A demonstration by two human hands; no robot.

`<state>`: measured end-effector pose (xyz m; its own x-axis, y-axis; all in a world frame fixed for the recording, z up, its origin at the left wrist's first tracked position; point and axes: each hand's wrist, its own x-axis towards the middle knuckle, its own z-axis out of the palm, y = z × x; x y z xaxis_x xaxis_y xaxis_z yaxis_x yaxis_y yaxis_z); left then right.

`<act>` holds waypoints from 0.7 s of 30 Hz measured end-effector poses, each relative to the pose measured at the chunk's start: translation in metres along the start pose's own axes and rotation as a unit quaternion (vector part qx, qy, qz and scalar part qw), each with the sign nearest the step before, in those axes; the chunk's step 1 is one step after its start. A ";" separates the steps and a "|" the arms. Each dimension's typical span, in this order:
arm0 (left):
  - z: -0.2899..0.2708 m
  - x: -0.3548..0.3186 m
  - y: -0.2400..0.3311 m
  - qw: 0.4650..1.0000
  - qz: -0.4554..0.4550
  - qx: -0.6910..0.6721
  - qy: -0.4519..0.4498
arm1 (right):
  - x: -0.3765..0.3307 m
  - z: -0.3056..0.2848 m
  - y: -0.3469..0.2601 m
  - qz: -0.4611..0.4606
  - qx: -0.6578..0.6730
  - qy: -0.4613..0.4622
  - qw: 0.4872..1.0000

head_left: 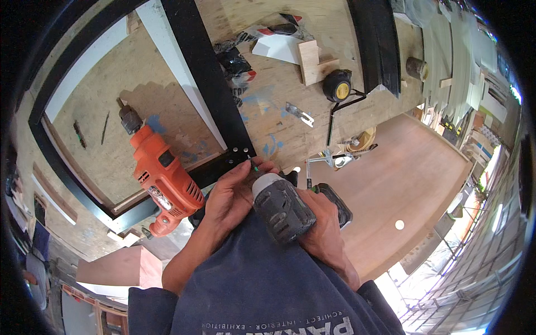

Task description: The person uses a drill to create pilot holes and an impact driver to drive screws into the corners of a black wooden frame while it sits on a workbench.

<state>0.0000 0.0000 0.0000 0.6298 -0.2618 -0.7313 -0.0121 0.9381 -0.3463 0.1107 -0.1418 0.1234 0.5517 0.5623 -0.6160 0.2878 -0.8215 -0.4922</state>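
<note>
My right hand (326,226) is wrapped round the handle of a dark cordless driver (282,212) with a pale grey nose. A thin bit with a green band (255,166) shows at its front, pointing at the corner of a black frame (209,72). Several bright screw heads (235,149) sit at that corner. My left hand (231,195) is closed round the bit's tip, thumb on one side and fingers on the other; what they pinch is partly hidden. An orange corded drill (167,173) lies left of my left hand, across the frame's lower bar.
On the plywood bench lie a tape measure (337,85), a small metal latch piece (300,114), a black hex key (349,101), wood offcuts (316,64) and crumpled tape (233,64). Two loose bits (105,127) lie inside the frame. A wooden panel (399,184) spreads to the right, below the bench.
</note>
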 end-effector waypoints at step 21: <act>0.002 0.010 0.002 0.999 0.025 -0.021 0.025 | 0.019 0.002 -0.016 0.058 -0.016 -0.015 0.998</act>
<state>0.0074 -0.0007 -0.0066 0.5875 -0.2275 -0.7766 -0.0762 0.9398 -0.3331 0.1148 -0.1181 0.1186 0.5596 0.4646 -0.6863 0.2481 -0.8840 -0.3961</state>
